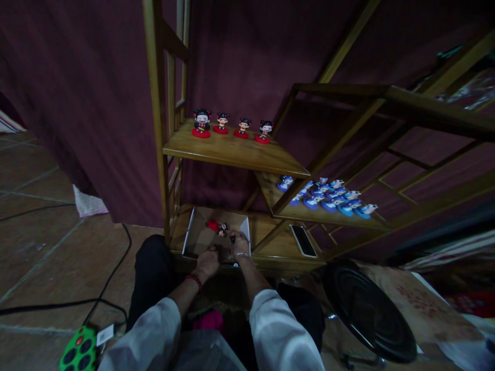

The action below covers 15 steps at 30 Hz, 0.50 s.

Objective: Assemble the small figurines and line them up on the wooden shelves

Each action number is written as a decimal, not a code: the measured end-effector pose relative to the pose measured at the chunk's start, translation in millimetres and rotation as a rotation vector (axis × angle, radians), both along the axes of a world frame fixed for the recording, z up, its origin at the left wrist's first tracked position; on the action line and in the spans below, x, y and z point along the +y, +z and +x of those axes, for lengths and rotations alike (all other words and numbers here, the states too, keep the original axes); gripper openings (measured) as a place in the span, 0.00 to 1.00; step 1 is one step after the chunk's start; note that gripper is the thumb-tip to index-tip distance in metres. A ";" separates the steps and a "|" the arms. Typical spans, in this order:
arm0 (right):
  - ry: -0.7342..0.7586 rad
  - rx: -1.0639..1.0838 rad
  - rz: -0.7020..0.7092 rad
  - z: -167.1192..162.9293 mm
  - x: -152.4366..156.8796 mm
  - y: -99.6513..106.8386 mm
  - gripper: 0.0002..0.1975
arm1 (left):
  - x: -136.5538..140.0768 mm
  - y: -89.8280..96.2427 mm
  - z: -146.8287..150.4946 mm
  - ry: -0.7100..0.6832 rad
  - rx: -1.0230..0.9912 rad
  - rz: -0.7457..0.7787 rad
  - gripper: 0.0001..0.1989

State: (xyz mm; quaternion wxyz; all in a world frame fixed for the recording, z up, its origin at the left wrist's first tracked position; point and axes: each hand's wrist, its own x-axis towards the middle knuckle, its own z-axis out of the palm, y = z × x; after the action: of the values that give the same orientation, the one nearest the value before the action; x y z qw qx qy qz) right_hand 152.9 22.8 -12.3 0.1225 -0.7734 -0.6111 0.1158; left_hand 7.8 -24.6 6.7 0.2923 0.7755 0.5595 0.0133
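Observation:
A shallow cardboard box [193,234] with white outer sides rests on the lowest wooden shelf, in front of me. In it lie small black-haired figurines [221,233], one by a red base [212,224]. My right hand [240,246], with a bracelet at the wrist, is inside the box's right part. Its fingers close on a small dark thing [232,239], mostly hidden and too small to name. Beside it, my left hand [208,263], with red beads at the wrist, is at the box's near side with fingers curled. What those fingers hold, if anything, is hidden.
Above the box, several figurines on red bases [241,133] stand on a wooden shelf [228,152]. Blue-based figurines [332,201] crowd another shelf to the right. A phone [303,240] lies right of the box. A black round stool [369,309] and a green power strip [79,350] flank me.

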 end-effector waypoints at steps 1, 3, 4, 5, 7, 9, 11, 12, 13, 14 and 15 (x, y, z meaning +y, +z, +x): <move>-0.005 -0.001 -0.009 -0.2 0.7 0.0 0.18 | 0.5 0.0 0.1 0.013 0.006 0.016 0.16; -0.007 -0.002 -0.018 -0.3 2.1 -0.7 0.17 | 1.3 -0.7 0.4 0.026 0.013 0.045 0.16; -0.006 -0.003 -0.023 -0.3 2.7 -1.2 0.17 | 1.5 -1.4 0.4 0.025 0.015 0.056 0.16; -0.005 -0.005 -0.027 -0.2 3.1 -1.8 0.16 | 1.6 -2.2 0.5 0.022 0.017 0.065 0.16; -0.006 -0.008 -0.031 -0.2 3.6 -2.7 0.16 | 1.6 -4.0 0.4 0.013 0.021 0.072 0.15; -0.007 -0.009 -0.029 -0.3 3.5 -3.0 0.16 | 1.6 -4.9 0.2 0.004 0.025 0.069 0.14; -0.003 -0.011 -0.017 -0.6 2.8 -2.4 0.15 | 1.7 -4.7 0.0 -0.001 0.027 0.064 0.14; 0.000 -0.012 -0.008 -0.8 2.4 -2.0 0.15 | 1.8 -4.2 -0.1 0.000 0.028 0.063 0.14; 0.003 -0.013 0.002 -0.9 2.1 -1.6 0.15 | 2.0 -3.6 -0.3 0.001 0.028 0.062 0.14; 0.006 -0.013 0.011 -1.0 1.8 -1.3 0.15 | 2.1 -3.0 -0.4 0.004 0.028 0.063 0.14; 0.008 -0.013 0.019 -1.1 1.7 -1.3 0.16 | 2.2 -2.4 -0.6 0.008 0.027 0.063 0.14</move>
State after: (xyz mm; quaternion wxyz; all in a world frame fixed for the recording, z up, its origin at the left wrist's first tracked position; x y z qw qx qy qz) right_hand 151.9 24.5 -13.5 0.1255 -0.7705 -0.6159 0.1055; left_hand 7.2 -22.4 4.4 0.2601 0.7822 0.5657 0.0216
